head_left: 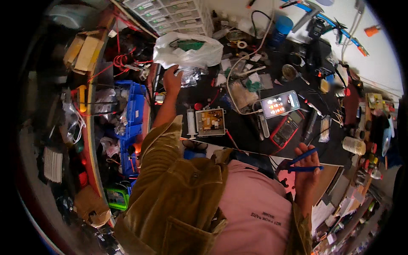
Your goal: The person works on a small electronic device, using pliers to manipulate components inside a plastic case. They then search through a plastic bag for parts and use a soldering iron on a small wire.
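Note:
My left hand (172, 83) reaches across the black work surface to the lower left edge of a white plastic bag (163, 53), with something green inside. Its fingers look apart; whether they touch the bag is hard to tell. At the surface's front right, my right hand (307, 163) has its palm turned up and holds blue-handled pliers (302, 168), their handles spread; the jaws point left and are dim. Between the hands, a circuit board (211, 121) sits in an open grey case, beside a clear syringe (191, 123).
A lit phone (280, 104) with a cable lies above a red multimeter (287, 129). Clear drawers (174, 15) stand at the back. Blue bins (134, 110) line the left side. Tools hang on a blue rail (327, 20). Loose packets and parts clutter the back.

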`<state>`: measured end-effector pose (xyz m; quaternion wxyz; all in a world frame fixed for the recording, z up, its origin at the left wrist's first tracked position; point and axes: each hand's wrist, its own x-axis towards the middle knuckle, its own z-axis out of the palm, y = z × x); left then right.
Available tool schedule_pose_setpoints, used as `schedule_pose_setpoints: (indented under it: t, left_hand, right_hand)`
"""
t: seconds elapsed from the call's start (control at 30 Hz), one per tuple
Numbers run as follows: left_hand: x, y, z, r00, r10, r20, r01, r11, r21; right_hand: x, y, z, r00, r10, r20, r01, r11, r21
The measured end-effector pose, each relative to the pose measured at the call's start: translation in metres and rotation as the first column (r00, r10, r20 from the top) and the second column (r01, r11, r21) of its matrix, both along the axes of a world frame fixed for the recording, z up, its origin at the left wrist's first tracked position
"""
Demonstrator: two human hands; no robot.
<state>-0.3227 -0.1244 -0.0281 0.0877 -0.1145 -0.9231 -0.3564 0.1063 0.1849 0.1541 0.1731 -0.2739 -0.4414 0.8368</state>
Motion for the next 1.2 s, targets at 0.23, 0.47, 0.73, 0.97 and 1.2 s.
schedule_pose_setpoints:
  t: [0.23,0.47,0.73,0.97,1.2]
  left_hand:
    - [0.055,0.036,0.031,0.985,0.147,0.096,-0.169,0.937,0.307]
    - [0.058,0.146,-0.037,0.949,-0.286,0.133,0.25,0.94,0.234]
    - [0.01,0.208,-0.072,0.709,-0.172,0.684,0.075,0.983,0.17]
    - [0.018,0.201,-0.059,0.745,-0.234,0.625,0.324,0.945,-0.033]
    - [0.011,0.177,-0.059,0.915,0.082,0.395,-0.041,0.993,-0.111]
  right_hand:
    - [-0.01,-0.01,0.012,0.998,-0.021,0.057,0.019,0.999,0.042]
    - [-0.011,-0.011,0.011,0.999,-0.017,0.031,0.015,0.999,0.043]
    - [0.004,-0.01,0.011,0.991,-0.129,0.024,0.129,0.992,-0.009]
    - [0.006,-0.009,0.013,0.983,-0.175,0.053,0.176,0.984,-0.012]
    - [0.006,-0.004,0.002,0.984,-0.168,0.06,0.168,0.986,-0.007]
